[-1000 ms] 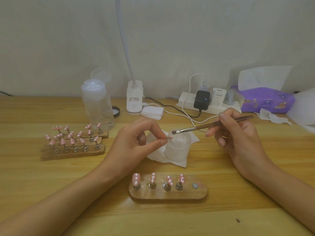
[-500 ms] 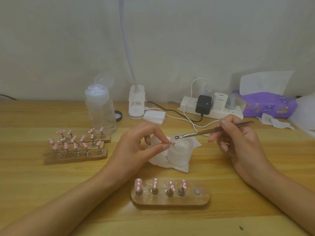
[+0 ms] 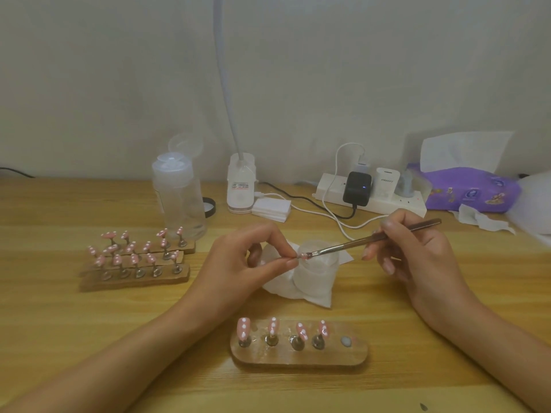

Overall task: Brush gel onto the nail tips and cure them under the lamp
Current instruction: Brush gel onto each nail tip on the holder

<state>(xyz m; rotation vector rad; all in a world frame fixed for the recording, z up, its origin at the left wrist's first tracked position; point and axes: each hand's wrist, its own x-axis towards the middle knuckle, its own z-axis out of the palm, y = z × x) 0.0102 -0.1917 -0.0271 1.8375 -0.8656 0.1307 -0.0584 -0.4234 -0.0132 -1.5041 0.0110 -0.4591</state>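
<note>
At frame centre, the left hand (image 3: 238,263) pinches a pink nail tip (image 3: 302,257) over the frosted jar (image 3: 317,275). The right hand (image 3: 417,254) grips the brush (image 3: 372,238), bristles touching the tip.

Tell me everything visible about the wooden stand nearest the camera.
The wooden stand is an oblong slab with rounded ends, lying flat on the table. Four metal pegs stand on it, each bearing a pink nail tip with white dots. Its fifth spot, at the right end, shows only a pale disc. Nothing else touches it.
</note>
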